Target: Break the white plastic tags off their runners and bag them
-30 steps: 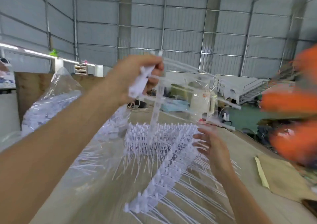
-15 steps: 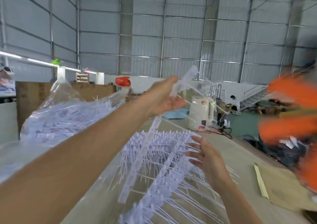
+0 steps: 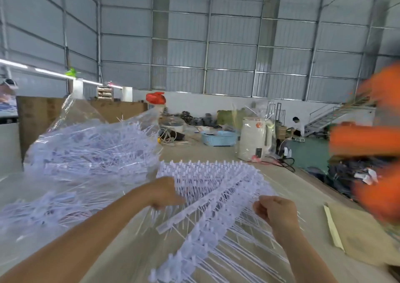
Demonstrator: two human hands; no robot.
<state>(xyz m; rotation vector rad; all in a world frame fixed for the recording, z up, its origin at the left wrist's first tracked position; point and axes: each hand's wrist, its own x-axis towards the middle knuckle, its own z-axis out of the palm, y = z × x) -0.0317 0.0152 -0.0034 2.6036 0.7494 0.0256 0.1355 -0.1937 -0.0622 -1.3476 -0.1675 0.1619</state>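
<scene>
Half a second ago the left hand [image 3: 164, 193] was raised toward the far wall with a broken-off strip in its fingers; it has since dropped to the near edge of the pile of white plastic tags [image 3: 207, 187], and the right hand [image 3: 276, 210], then spread above the pile, has curled up at its right edge. Both hands now have their fingers bent in among the thin white stems, the left at the pile's left side and the right at its right; they seem to be gripping the stems, though exactly which strands each one pinches cannot be told. Between them a pale runner bar [image 3: 194, 209] lies aslant across the heap, its tags still attached in rows. More tagged runners [image 3: 194, 248] trail toward the camera over the beige worktop [image 3: 121, 259].

Left of the pile a clear plastic bag [image 3: 86, 144] lies open on its side, stuffed with loose white tags, some spilling out onto the worktop. A flat cardboard piece [image 3: 357, 237] rests at the right. Beyond the worktop stand a white appliance [image 3: 253, 139] and a blue basket [image 3: 218, 138]; a blurred orange shape [image 3: 372, 139] fills the right edge.
</scene>
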